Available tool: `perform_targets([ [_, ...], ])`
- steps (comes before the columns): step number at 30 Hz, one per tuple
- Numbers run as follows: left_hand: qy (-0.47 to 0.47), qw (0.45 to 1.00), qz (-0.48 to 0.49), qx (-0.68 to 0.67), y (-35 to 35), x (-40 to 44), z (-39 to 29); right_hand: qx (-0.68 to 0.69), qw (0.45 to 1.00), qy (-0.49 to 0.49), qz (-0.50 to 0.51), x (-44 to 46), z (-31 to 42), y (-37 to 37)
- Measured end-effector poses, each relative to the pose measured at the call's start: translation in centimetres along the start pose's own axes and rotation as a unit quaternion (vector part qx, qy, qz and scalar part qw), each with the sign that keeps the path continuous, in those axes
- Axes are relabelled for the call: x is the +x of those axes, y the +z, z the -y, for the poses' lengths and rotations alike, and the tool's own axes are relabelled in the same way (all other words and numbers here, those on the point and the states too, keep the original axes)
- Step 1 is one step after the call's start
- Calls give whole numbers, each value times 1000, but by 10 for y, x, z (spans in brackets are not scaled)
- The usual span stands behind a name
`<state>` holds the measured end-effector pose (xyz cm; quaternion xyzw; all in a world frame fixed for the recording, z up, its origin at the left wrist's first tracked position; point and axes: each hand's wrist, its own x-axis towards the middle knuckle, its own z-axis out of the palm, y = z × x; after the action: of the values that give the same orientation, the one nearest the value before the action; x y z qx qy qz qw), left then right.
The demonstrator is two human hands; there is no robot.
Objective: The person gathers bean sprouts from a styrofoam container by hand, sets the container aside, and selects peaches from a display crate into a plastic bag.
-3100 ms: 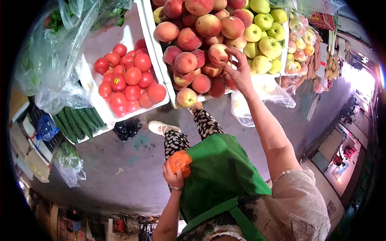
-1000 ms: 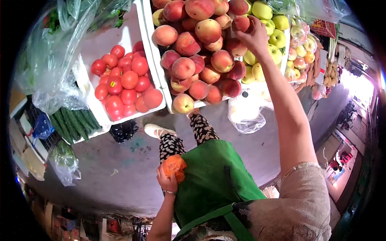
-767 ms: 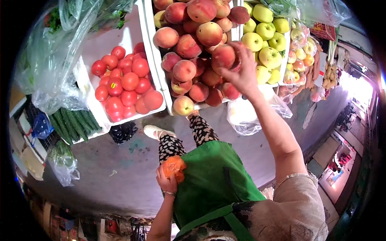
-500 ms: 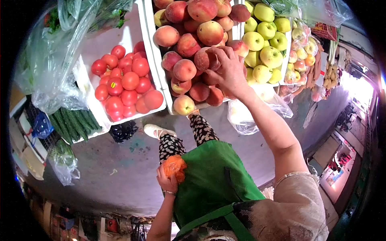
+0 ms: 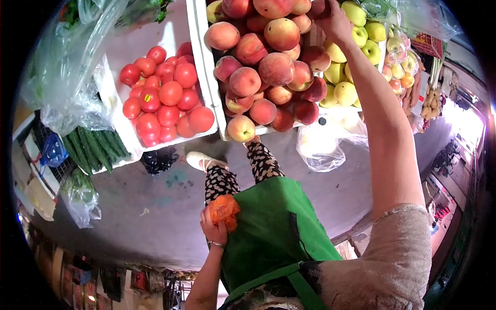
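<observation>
My right hand [image 5: 335, 21] reaches to the far right corner of the peach box, at the top edge of the view. Its fingers are closed around a dark red peach [image 5: 319, 9], partly cut off by the frame. Peaches [image 5: 276, 69] are heaped in the white box [image 5: 207, 67] below it, and yellow-green apples [image 5: 345, 93] lie just to the right. Down by the green apron [image 5: 274, 222], my left hand [image 5: 213, 230] grips a crumpled orange plastic bag [image 5: 225, 212].
Red tomatoes [image 5: 170, 93] fill part of a white foam box [image 5: 155, 26] on the left. Cucumbers [image 5: 95, 147] and clear plastic bags [image 5: 77, 72] are farther left. Another clear bag [image 5: 321, 150] hangs below the apples. Bagged fruit [image 5: 403, 59] lies at the right.
My right hand has moved up and right, from a peach mid-heap to one at the far corner. My left hand stays low with the orange bag. The view has shifted slightly.
</observation>
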<state>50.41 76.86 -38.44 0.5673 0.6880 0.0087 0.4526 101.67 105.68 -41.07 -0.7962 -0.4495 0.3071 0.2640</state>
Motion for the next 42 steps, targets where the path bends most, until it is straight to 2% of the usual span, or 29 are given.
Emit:
perform_targets([
  [1, 0, 1000, 0, 0, 0, 1, 0, -32, 999, 2, 23, -6, -5, 1],
  [2, 0, 1000, 3, -6, 0, 1, 0, 25, 1000, -4, -11, -15, 2, 8],
  [3, -1, 1000, 6, -12, 0, 1, 0, 25, 1000, -4, -11, 8, -8, 7],
  [4, -2, 1000, 6, -13, 1, 0, 2, -64, 997, -10, -52, 52, -26, 4],
  [6, -1, 1000, -5, -7, 3, -2, 3, -49, 996, -19, -67, 55, -34, 2],
  [8, -2, 1000, -2, -10, 1, 0, 0, -16, 998, -29, -59, 38, -41, 2],
  [9, -3, 1000, 2, -11, 0, 1, -1, -12, 1000, -18, -21, 24, -30, 2],
  [11, 11, 1000, -1, -9, 1, 2, 3, -61, 996, -63, 10, 11, -33, 13],
  [12, 26, 1000, -2, -6, 1, 2, 4, 10, 999, -26, 38, 8, -34, 16],
  [15, 8, 1000, -2, 1, 2, 1, 3, 56, 996, -50, 39, 1, -29, 19],
  [16, 8, 1000, -2, 0, 2, 1, 2, 78, 996, -6, 41, -1, -28, 22],
  [22, 1, 1000, -6, -11, 1, 1, 2, 124, 990, 3, 74, 0, -42, 24],
  [25, -7, 1000, -3, -11, 1, 0, 5, -13, 999, -45, -21, -9, -29, 19],
  [28, 3, 1000, -7, -6, 3, -2, 8, -105, 971, -206, -67, -33, 30, 24],
  [30, -3, 1000, 1, 0, 3, -2, 9, -130, 955, -266, -18, -53, 61, 41],
  [33, 11, 1000, -1, -13, -1, -1, 6, -232, 926, -276, 113, -78, 95, 73],
  [35, 11, 1000, -7, -13, 4, -6, 18, -281, 895, -312, 149, -81, 90, 98],
  [37, 13, 1000, -12, -16, 4, -5, 17, -270, 895, -320, 152, -80, 81, 118],
  [39, -32, 999, 2, -23, -4, -3, 2, -347, 873, -320, 127, -79, 77, 128],
  [42, -23, 1000, 2, -15, -1, -5, 11, -297, 895, -297, 152, -75, 83, 124],
])
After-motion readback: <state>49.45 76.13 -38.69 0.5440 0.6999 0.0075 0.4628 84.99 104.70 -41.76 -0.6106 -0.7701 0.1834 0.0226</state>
